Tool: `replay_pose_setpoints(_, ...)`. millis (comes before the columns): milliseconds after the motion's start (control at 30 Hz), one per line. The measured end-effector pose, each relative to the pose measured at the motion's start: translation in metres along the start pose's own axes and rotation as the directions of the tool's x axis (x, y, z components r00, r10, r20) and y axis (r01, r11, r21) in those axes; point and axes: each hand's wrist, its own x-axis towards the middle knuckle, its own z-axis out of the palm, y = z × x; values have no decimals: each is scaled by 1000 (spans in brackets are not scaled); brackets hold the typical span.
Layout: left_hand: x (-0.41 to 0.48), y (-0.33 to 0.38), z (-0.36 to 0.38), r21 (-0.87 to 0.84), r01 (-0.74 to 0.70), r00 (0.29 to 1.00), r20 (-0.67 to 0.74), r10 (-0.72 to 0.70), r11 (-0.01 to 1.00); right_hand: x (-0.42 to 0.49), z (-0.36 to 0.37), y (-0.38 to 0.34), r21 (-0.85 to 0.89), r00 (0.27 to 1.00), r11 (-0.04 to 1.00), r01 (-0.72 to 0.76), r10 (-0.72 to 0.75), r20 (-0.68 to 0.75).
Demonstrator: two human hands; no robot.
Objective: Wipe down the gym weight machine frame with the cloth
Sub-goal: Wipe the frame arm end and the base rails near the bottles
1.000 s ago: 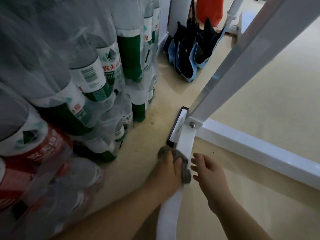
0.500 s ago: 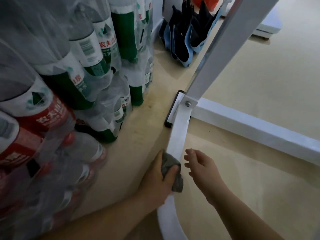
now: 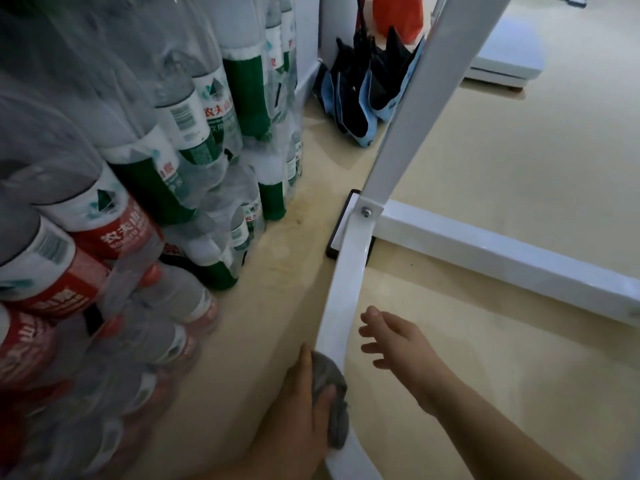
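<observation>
left hand: curled round the cloth, pressing it on the curved bar of the frame.
right hand: fingers spread, holding nothing, just beside the bar.
risk: i'd guess the cloth snags on the bolt, or my arm knocks the bottles.
count: one frame, many wrapped bottles, one umbrella, one cloth.

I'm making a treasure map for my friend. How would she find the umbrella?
Start at the big stack of wrapped water bottles on the left and follow the floor past it to the far end. There, just left of the slanting white frame bar, sits the folded umbrella. It is the only floppy thing there: black folds with light blue edges.
</observation>
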Motion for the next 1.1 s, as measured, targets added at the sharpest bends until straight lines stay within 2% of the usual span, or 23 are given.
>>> replay_pose_setpoints(33, 10, 26, -17, 18, -114, 993, -13, 114, 993, 1, -2, -3, 25, 1000, 999, 23, -22, -17)
replay_pose_setpoints(67, 23, 49, -32, 3, -200, 976, -87, 199, 980, 3, -4, -9, 77, 998, 996, 47, -44, -38)
replay_pose_setpoints(100, 39, 69, -49, -94, -233, 971, -70, 227, 968, 5, -6, -14, 147, 997, 987, 63, -57, -46)
replay_pose_setpoints(167, 67, 106, -58, -309, -155, 974, 110, 197, 938, 11, -10, -22, 336, 996, 939, 78, -89, 17)
replay_pose_setpoints(267, 72, 132, -46, -425, -48, 935, 298, 190, 904, 14, -11, -30, 514, 980, 855, 73, -156, 120)
replay_pose_setpoints(333, 74, 145, -39, -546, 127, 906, 405, 128, 828, 19, -10, -29, 624, 988, 781, 30, -119, 101)
replay_pose_setpoints(400, 86, 150, -37, -599, 259, 841, 526, 128, 758, 29, -12, -26, 687, 999, 725, 43, -53, -6)
replay_pose_setpoints(433, 94, 152, -38, -591, 260, 829, 542, 137, 764, 34, -15, -26, 658, 995, 749, 73, -10, -99)
replay_pose_setpoints(467, 104, 153, -42, -542, 150, 854, 493, 168, 827, 40, -20, -25, 596, 975, 796, 107, 34, -221)
replay_pose_setpoints(500, 114, 150, -46, -401, -31, 891, 403, 207, 916, 44, -27, -27, 508, 938, 851, 131, 59, -342)
replay_pose_setpoints(533, 124, 143, -49, -149, -186, 921, 317, 225, 971, 48, -33, -27, 405, 880, 903, 144, 70, -470)
replay_pose_setpoints(567, 134, 137, -50, 89, -265, 934, 272, 233, 960, 51, -38, -29, 312, 824, 938, 155, 51, -564)
replay_pose_setpoints(600, 145, 126, -49, 221, -277, 936, 283, 211, 935, 55, -40, -29, 233, 790, 958, 168, 11, -613)
replay_pose_setpoints(633, 153, 115, -48, 271, -276, 925, 335, 179, 922, 58, -41, -31, 181, 783, 967, 178, -28, -622)
replay_pose_setpoints(700, 162, 93, -43, 204, -258, 890, 431, 150, 944, 65, -33, -36, 173, 821, 961, 216, -83, -565)
replay_pose_setpoints(767, 163, 80, -40, 110, -202, 885, 447, 133, 973, 80, -18, -39, 247, 889, 943, 222, -92, -448)
replay_pose_setpoints(867, 165, 75, -40, 101, -176, 876, 469, 109, 979, 109, 6, -41, 398, 968, 904, 155, -59, -244)
replay_pose_setpoints(933, 167, 75, -40, 112, -189, 867, 486, 112, 976, 129, 14, -41, 462, 987, 879, 115, -48, -153)
replay_pose_setpoints(1000, 169, 74, -42, 112, -198, 862, 492, 118, 974, 145, 16, -38, 497, 994, 864, 80, -29, -108)
replay_pose_setpoints(1100, 172, 72, -42, 114, -195, 850, 515, 110, 974, 142, 23, -34, 437, 981, 885, 164, -100, -167)
